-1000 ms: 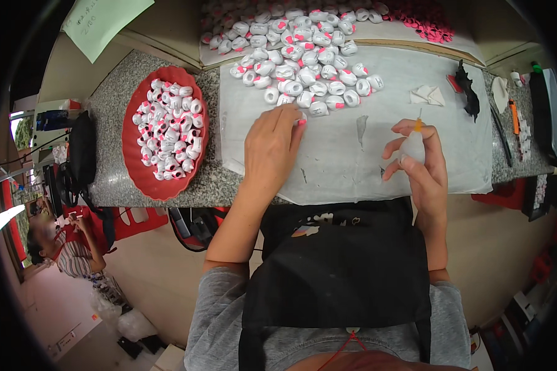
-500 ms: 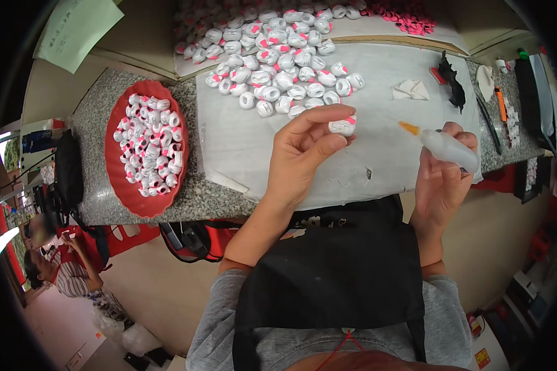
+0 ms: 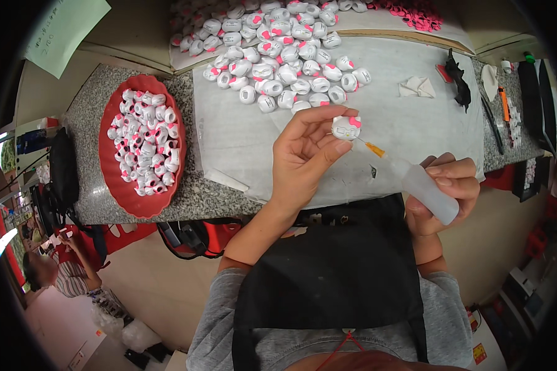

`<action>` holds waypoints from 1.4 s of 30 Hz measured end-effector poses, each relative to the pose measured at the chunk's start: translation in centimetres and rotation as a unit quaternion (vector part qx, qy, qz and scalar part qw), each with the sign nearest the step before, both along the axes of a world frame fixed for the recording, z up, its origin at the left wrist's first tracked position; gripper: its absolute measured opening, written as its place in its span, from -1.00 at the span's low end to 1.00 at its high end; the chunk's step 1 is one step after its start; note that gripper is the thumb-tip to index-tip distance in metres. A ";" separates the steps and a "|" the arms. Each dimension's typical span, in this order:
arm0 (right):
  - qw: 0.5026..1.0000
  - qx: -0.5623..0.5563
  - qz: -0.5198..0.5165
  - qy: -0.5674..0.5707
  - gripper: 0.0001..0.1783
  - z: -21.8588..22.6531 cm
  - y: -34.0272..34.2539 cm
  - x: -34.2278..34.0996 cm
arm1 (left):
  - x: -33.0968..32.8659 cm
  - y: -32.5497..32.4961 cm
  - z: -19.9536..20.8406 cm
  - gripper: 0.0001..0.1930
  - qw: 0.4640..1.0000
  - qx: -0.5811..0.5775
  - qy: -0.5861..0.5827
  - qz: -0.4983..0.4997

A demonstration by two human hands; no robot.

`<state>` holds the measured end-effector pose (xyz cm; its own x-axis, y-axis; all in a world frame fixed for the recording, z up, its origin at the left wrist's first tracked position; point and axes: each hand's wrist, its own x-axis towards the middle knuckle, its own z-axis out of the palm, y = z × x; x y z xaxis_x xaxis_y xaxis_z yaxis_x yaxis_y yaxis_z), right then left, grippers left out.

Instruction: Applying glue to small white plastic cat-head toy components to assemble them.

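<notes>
Between the thumb and fingers of my left hand (image 3: 303, 148) is a small white plastic cat head (image 3: 346, 127) with a pink bow. My right hand (image 3: 444, 191) wraps round a translucent squeeze bottle (image 3: 428, 193) with an orange needle tip (image 3: 375, 149). The bottle is tilted, its thin needle pointing up and left at the cat head's lower edge; whether it touches cannot be made out. Beyond my left hand lies a heap of similar white-and-pink heads (image 3: 284, 62) on a white sheet (image 3: 247, 142).
A red scalloped tray (image 3: 108, 167) full of white-and-pink pieces stands on the granite counter (image 3: 213, 201) at left. Small pink parts (image 3: 418, 17) lie at the back. Crumpled paper (image 3: 416, 86), a black object (image 3: 457, 80) and an orange pen (image 3: 504, 104) lie at right. Another person (image 3: 68, 272) sits far left.
My right hand has brought the bottle left and down, swinging its needle to the cat head. My left hand has turned the head, so its face and bow now show.
</notes>
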<state>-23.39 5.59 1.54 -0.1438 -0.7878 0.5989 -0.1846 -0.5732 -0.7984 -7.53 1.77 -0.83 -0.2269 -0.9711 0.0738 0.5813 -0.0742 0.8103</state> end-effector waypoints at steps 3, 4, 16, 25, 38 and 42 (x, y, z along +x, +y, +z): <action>1.000 -0.007 0.009 0.010 -0.56 -0.1 0.0 0.1 | 0.0 0.0 -0.2 -0.65 1.000 -0.002 0.000 -0.004; 1.000 -0.008 0.012 0.015 -0.57 0.0 0.1 0.2 | 0.0 0.0 -0.1 -0.65 1.000 -0.002 0.000 -0.004; 0.999 -0.011 0.023 0.026 -0.59 0.4 0.2 0.1 | 0.1 0.1 -0.2 -0.66 1.000 0.003 -0.004 -0.008; 0.999 -0.023 0.007 0.027 -0.60 0.3 0.2 0.1 | 0.2 0.1 -0.1 -0.65 1.000 -0.001 0.014 -0.024; 0.999 -0.018 0.022 0.029 -0.59 0.4 0.3 0.2 | 0.1 0.1 -0.2 -0.65 0.999 0.003 0.000 -0.033; 0.999 -0.018 0.021 0.024 -0.59 0.4 0.3 0.3 | 0.1 0.1 -0.2 -0.66 1.000 -0.001 -0.008 -0.029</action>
<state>-23.11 5.85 1.95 -0.0807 -0.7706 0.6321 -0.1975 -0.6093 -0.7680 -7.47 1.89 -1.04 -0.2841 -0.9561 0.0712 0.5633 -0.1063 0.8194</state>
